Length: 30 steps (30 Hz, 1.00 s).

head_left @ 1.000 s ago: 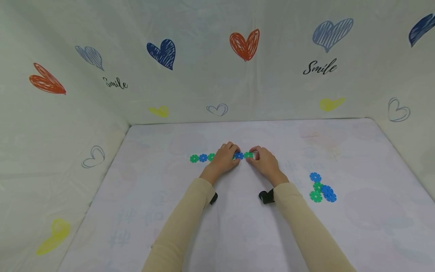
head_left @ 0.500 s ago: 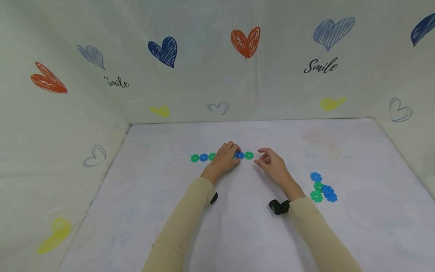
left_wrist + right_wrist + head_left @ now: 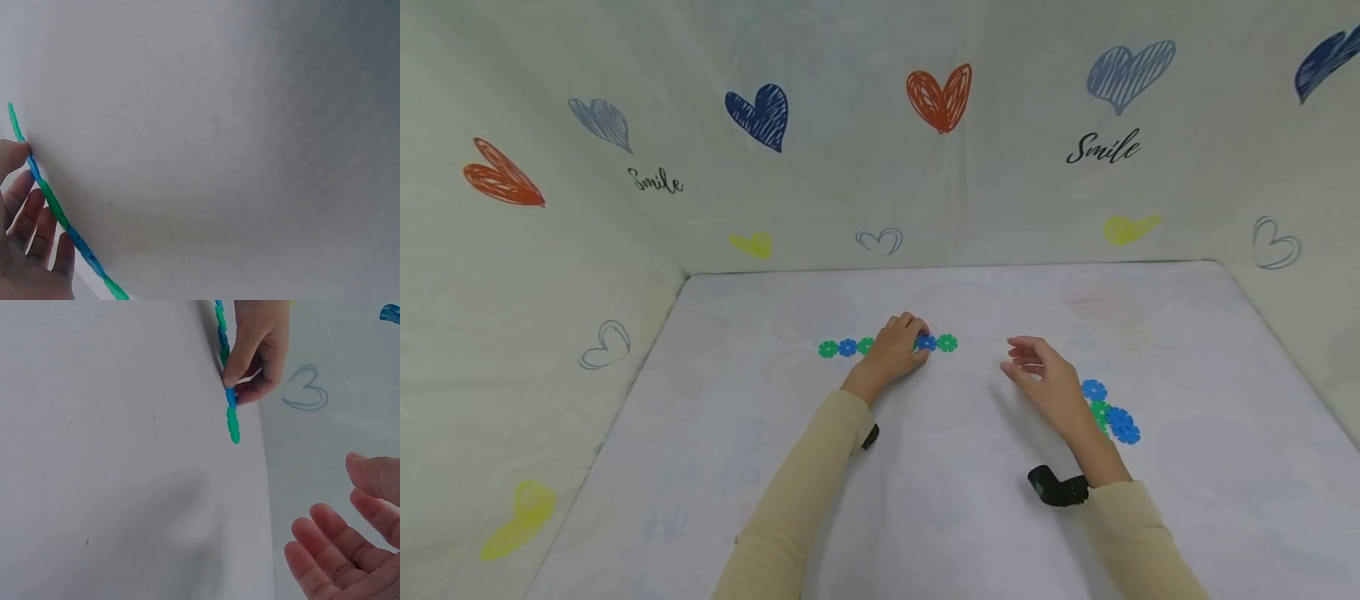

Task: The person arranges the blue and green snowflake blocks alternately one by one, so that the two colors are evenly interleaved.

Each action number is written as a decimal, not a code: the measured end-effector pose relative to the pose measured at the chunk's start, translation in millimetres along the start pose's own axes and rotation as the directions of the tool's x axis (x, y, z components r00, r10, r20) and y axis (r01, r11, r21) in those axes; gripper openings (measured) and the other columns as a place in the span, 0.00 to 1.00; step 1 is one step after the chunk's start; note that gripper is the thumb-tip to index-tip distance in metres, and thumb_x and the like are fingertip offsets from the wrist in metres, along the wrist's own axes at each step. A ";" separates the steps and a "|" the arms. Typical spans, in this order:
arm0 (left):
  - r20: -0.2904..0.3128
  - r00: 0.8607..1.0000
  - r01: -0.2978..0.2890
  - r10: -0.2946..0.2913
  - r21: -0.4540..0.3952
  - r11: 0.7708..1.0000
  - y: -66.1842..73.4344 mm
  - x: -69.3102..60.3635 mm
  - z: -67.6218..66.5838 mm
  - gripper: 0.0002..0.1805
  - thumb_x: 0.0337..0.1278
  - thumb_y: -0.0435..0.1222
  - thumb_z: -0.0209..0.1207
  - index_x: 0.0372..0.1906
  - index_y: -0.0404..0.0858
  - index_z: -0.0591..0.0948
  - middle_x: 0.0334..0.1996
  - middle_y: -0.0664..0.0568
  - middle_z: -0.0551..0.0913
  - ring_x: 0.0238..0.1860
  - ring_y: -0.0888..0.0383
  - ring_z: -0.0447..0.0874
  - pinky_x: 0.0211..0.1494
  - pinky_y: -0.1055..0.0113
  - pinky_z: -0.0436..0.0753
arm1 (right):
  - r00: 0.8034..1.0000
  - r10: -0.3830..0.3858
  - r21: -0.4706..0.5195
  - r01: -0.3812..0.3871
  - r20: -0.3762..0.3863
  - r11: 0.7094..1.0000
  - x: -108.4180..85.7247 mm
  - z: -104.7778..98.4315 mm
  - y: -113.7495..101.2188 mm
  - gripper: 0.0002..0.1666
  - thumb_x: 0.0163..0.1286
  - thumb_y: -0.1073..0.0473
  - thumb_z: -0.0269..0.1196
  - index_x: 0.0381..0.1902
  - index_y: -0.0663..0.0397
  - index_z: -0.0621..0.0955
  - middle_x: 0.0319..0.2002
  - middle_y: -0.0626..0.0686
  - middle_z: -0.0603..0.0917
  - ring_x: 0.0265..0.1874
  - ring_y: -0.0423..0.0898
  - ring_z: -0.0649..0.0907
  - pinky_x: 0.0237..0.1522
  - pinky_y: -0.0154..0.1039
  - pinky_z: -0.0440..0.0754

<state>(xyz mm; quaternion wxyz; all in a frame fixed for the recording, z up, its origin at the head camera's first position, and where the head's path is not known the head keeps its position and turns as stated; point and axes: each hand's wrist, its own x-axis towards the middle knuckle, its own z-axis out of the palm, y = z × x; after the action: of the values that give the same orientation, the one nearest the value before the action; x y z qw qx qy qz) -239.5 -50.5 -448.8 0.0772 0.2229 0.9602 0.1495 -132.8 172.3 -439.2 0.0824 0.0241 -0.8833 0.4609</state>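
A row of joined green and blue snowflake discs (image 3: 847,347) lies across the far middle of the table, alternating in colour. My left hand (image 3: 892,350) covers its middle and pinches a blue disc (image 3: 927,342) between thumb and fingers. Beyond that, a green disc (image 3: 947,342) forms the right end of the chain. In the left wrist view the chain (image 3: 57,212) runs edge-on past the left fingertips. My right hand (image 3: 1045,379) hovers apart from the row, fingers loosely bent and holding nothing; in the right wrist view its palm (image 3: 359,578) shows.
A small pile of loose blue and green discs (image 3: 1123,423) lies on the right, partly behind the right hand. Black wrist cameras (image 3: 1058,487) are strapped to both wrists. A pale wall (image 3: 820,192) with printed hearts rises behind the white table (image 3: 940,517).
My right hand has let go of the green end disc and moved right and nearer, toward the loose pile. The left hand stays on the chain.
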 end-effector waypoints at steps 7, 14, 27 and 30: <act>0.009 1.000 0.006 -0.006 -0.013 1.000 0.1 0.9 -1.9 0.18 0.61 0.42 0.57 0.53 0.41 0.73 0.52 0.50 0.72 0.55 0.53 0.68 0.61 0.61 0.69 | 0.999 0.043 -0.016 -0.043 -0.020 0.999 -18.1 -23.8 -19.3 0.27 0.67 0.53 0.59 0.57 0.63 0.70 0.51 0.63 0.77 0.49 0.56 0.76 0.53 0.52 0.73; 0.016 1.000 -0.001 0.001 -0.006 1.000 -0.6 1.6 -3.2 0.18 0.61 0.42 0.56 0.53 0.41 0.73 0.52 0.50 0.72 0.55 0.53 0.68 0.62 0.61 0.69 | 0.992 0.110 -0.082 -0.115 -0.057 0.990 -32.0 -39.4 -14.3 0.27 0.67 0.51 0.59 0.58 0.61 0.70 0.52 0.62 0.78 0.50 0.56 0.77 0.53 0.47 0.73; 0.019 1.000 0.004 -0.004 -0.013 1.000 -0.3 0.8 -3.4 0.18 0.61 0.42 0.56 0.53 0.41 0.73 0.52 0.50 0.71 0.54 0.53 0.68 0.61 0.61 0.69 | 0.955 0.282 -0.108 -0.292 -0.094 0.950 -53.9 -66.5 29.2 0.31 0.67 0.45 0.56 0.61 0.58 0.69 0.57 0.61 0.74 0.54 0.48 0.73 0.50 0.27 0.71; 0.015 1.000 -0.002 0.003 -0.011 1.000 -1.3 1.4 -2.5 0.18 0.61 0.42 0.56 0.53 0.41 0.73 0.52 0.50 0.71 0.54 0.53 0.68 0.61 0.61 0.69 | 0.937 0.327 -0.153 -0.343 -0.122 0.927 -55.7 -66.4 62.9 0.35 0.67 0.40 0.54 0.63 0.55 0.67 0.59 0.59 0.73 0.57 0.54 0.72 0.53 0.41 0.74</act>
<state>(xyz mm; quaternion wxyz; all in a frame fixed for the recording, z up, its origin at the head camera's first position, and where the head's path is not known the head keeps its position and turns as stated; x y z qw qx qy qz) -241.8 -51.6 -447.0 0.0857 0.2249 0.9585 0.1531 -77.2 260.9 -462.3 0.0458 -0.1559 -0.9059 0.3910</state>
